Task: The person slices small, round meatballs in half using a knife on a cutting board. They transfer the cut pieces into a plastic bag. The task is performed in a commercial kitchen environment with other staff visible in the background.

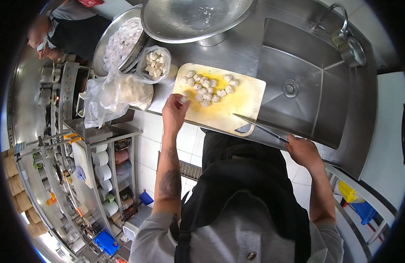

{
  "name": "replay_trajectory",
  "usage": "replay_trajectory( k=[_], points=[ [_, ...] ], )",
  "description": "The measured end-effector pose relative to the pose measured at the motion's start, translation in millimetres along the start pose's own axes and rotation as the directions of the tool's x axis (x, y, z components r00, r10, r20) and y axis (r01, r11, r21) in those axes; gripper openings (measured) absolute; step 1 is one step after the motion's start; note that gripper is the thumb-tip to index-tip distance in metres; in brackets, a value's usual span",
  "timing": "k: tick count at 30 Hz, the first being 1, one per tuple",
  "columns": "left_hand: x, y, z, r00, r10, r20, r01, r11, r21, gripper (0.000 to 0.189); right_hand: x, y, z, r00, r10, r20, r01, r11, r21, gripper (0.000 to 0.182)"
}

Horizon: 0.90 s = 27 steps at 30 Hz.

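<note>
My left hand (174,110) is at the left edge of a pale, yellow-stained plastic cutting board (219,117). A pale ball of food (185,95) is pinched in its fingertips. Several similar whitish balls (206,89) lie grouped on the upper half of the board; whether they are fish balls I cannot tell. My right hand (303,152) grips the handle of a kitchen knife (263,126). The blade slants up and left over the board's lower right corner, near its handle hole. Beyond the board's upper left corner, a plastic-lined container (155,65) holds more pale pieces.
A knotted clear plastic bag (123,92) bulges beside the board. Behind it stand a colander of whitish food (123,42) and a large steel colander (199,19). A steel sink (297,108) adjoins the board. Another person (74,33) stands far left, near shelving with stacked bowls (102,167).
</note>
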<state>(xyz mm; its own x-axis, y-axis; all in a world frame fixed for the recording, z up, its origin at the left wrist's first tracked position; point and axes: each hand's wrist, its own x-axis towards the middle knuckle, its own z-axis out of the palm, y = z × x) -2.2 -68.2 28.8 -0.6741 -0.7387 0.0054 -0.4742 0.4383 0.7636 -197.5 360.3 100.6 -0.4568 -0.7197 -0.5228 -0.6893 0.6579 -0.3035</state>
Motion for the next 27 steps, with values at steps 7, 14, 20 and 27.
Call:
replay_trajectory(
  k=[7,14,20,27],
  points=[
    [-67.1,48.7,106.1,0.994,0.002,0.109,0.02,0.978,-0.205,0.035,8.2,-12.2,-5.1,1.0,-0.007,-0.03,0.009,0.999,0.045,0.027],
    [-76.6,52.0,101.6,0.956,0.272,0.113,-0.271,0.962,-0.028,0.028,9.4,-24.3,-9.9,0.997,-0.027,-0.066,0.029,0.999,0.04,0.027],
    [-74.8,42.0,96.9,0.962,0.203,0.183,-0.196,0.979,-0.058,0.024,5.9,-32.4,-11.0,0.999,-0.039,-0.02,0.039,0.999,0.007,0.028],
    [-74.6,41.7,97.6,0.962,0.199,0.185,-0.194,0.98,-0.045,0.022,16.6,-27.1,0.4,0.993,-0.032,0.117,0.029,0.999,0.029,0.026]
  ],
)
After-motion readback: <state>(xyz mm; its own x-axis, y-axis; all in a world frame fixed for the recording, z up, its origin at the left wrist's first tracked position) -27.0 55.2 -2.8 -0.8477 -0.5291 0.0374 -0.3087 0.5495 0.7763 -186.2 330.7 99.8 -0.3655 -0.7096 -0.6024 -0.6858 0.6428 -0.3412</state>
